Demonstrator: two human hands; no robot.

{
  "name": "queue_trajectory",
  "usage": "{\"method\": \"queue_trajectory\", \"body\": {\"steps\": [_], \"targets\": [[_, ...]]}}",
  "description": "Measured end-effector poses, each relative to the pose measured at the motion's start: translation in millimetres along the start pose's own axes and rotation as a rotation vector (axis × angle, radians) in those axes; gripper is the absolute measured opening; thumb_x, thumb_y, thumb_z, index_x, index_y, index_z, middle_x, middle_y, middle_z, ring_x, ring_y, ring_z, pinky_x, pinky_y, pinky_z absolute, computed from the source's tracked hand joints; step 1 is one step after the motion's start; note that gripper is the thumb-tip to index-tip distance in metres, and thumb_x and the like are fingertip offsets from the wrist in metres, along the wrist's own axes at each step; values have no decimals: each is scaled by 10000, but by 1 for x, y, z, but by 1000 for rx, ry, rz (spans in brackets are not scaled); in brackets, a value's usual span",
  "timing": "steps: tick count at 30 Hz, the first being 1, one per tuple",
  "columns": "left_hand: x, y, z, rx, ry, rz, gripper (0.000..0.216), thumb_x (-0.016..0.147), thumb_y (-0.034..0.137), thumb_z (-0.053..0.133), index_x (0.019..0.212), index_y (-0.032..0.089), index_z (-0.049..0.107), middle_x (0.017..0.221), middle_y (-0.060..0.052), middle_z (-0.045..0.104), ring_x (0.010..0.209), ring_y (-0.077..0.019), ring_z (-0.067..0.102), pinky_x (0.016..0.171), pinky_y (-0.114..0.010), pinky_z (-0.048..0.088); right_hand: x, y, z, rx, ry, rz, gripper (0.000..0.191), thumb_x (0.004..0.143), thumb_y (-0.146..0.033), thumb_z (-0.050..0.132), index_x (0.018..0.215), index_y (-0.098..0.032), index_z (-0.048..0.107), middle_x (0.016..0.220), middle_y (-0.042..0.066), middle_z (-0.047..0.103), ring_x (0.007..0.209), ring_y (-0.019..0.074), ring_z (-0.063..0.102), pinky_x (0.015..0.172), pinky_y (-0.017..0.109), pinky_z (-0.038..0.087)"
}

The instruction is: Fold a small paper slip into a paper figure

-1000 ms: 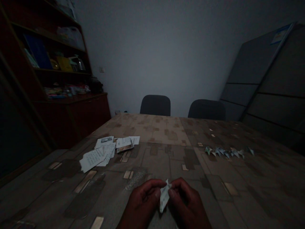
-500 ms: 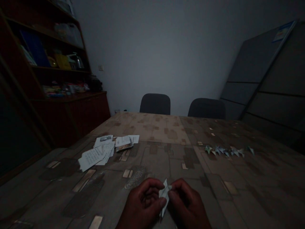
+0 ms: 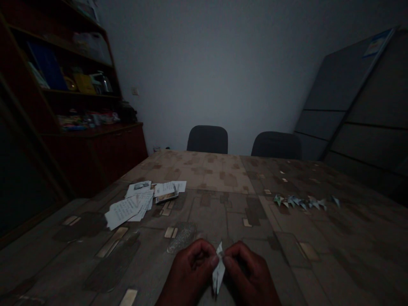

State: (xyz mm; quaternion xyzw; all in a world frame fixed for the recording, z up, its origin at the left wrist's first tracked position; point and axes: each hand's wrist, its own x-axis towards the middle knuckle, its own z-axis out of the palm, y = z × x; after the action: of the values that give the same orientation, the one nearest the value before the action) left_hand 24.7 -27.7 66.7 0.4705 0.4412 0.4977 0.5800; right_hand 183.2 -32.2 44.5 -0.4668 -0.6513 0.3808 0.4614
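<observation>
Patterned tablecloth (image 3: 204, 221) backs a pale, pointed, folded paper (image 3: 218, 273).

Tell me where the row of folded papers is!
In the head view, the row of folded papers lies on the right side of the table, farther out than the right hand and nearer than the right-hand chair.

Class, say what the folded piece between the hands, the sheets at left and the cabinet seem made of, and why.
Folded piece: probably paper, matte, judging by its flat facets and pointed ends.
Sheets: seemingly paper or thin card, mostly matte; crisp edges and print show.
Cabinet: perhaps wood or wood-look board, from its flat, dark-red panels; dim light leaves the finish unclear.
</observation>
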Motion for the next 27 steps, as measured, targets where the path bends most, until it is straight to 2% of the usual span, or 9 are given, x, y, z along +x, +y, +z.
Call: {"method": "queue_trajectory", "body": {"steps": [5,9,12,15,20,27], "targets": [[0,-4,1,-30,-1,-50,193,628,281,800,672,143,673,576,26,573,560,-126,485,565,-233,368,0,-1,1,24,9,-8,434,948,-558,507,739,-183,569,675,-4,528,645,162,497,607,252,374],[5,-10,-5,53,9,3,221,694,329,746,622,126,698,573,7,576,569,-135,487,564,-240,366,1,0,0,95,-32,11,460,943,-592,511,752,-180,579,683,2,534,648,163,490,606,257,388],[9,-12,-9,60,-46,3,291,727,408,734,648,131,698,582,6,572,567,-140,482,556,-245,366,3,0,-2,126,-56,28,449,933,-593,536,763,-180,586,697,12,552,674,176,513,631,270,410],[9,-9,-11,87,-92,-10,319,756,443,723,682,134,695,615,-1,584,602,-152,502,581,-250,381,4,1,-3,128,-66,38,446,929,-593,545,779,-176,599,710,21,565,692,183,522,645,278,415],[7,-4,-10,106,-99,-10,420,783,538,681,664,135,665,630,-10,577,636,-168,507,613,-260,395,4,2,-2,195,-71,85,462,916,-611,561,795,-168,611,700,16,560,662,169,505,618,266,407],[10,-10,-12,115,-112,0,453,798,572,670,682,135,646,642,-4,570,648,-165,505,620,-251,394,3,3,-1,207,-74,83,467,914,-611,561,809,-159,622,692,19,569,658,169,516,615,259,413]]}}
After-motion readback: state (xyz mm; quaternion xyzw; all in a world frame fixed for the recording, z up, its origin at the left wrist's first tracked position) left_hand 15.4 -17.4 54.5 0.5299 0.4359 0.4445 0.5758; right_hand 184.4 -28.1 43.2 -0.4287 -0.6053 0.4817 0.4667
